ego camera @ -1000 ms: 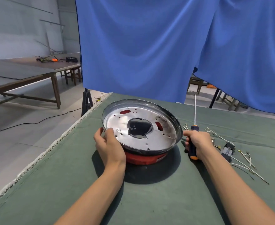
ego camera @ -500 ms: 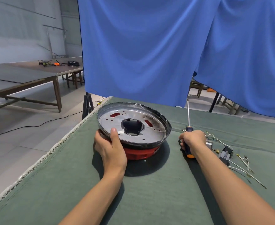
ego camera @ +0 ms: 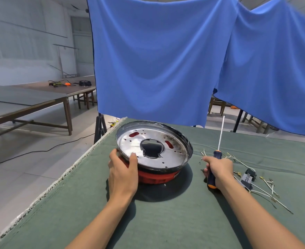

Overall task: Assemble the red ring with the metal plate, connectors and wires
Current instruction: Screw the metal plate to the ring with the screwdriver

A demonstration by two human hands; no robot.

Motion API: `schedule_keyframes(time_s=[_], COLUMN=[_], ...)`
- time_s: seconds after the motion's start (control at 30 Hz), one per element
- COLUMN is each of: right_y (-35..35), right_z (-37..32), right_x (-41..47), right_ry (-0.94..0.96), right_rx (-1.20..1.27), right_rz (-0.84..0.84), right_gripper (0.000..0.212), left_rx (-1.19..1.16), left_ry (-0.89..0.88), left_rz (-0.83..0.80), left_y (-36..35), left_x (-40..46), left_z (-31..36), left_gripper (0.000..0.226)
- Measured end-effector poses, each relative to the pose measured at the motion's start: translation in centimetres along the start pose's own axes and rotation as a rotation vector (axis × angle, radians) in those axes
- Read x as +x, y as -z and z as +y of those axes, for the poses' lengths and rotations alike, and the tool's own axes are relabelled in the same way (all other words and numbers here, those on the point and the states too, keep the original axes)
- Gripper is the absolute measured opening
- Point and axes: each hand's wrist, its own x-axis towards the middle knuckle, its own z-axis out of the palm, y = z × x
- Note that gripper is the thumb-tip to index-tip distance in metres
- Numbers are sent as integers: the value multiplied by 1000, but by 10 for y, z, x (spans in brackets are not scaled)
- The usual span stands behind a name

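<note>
A round shiny metal plate with a dark rim and a central hole sits on the red ring in the middle of the green table. My left hand grips the plate's near-left rim, thumb over the edge and onto the plate's face. To the right of the plate, my right hand grips a screwdriver with a dark blue and orange handle, its long shaft pointing up and away. Loose wires and a small black connector lie on the cloth right of that hand.
The green cloth covers the table, whose left edge drops to the floor. Blue curtains hang just behind the table. A long wooden table stands at the far left, and a black cable runs across the floor.
The view has lifted and pulled back. My left thumb has come over the rim onto the plate. My right hand keeps the screwdriver upright beside the plate.
</note>
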Motion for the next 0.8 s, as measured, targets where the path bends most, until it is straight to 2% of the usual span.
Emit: schedule_keyframes(time_s=[0.17,0.27,0.37,0.47,0.53,0.63,0.77,0.8], right_y=[26,36,42,47,50,52,54,53], right_z=[0,-16,-37,-54,-61,-70,-76,-77], right_x=[-39,-54,-61,-65,-69,-76,-86,-89], right_ry=[85,178,235,261,237,200,219,222], right_rx=[162,230,294,268,210,69,-93,-134], right_rz=[-152,-202,-232,-296,-360,-446,-548,-572], right_gripper=[8,11,11,8,6,6,9,10], left_rx=[69,20,3,42,35,-98,122,203], left_ry=[-33,9,9,-14,-34,4,-68,-86], left_rz=[-43,-55,-47,-94,-185,-374,-613,-666], left_y=[0,6,12,18,22,29,36,35], left_x=[0,4,5,3,3,2,2,4], left_z=[0,3,3,8,11,16,34,39], left_gripper=[49,44,21,23,22,19,12,20])
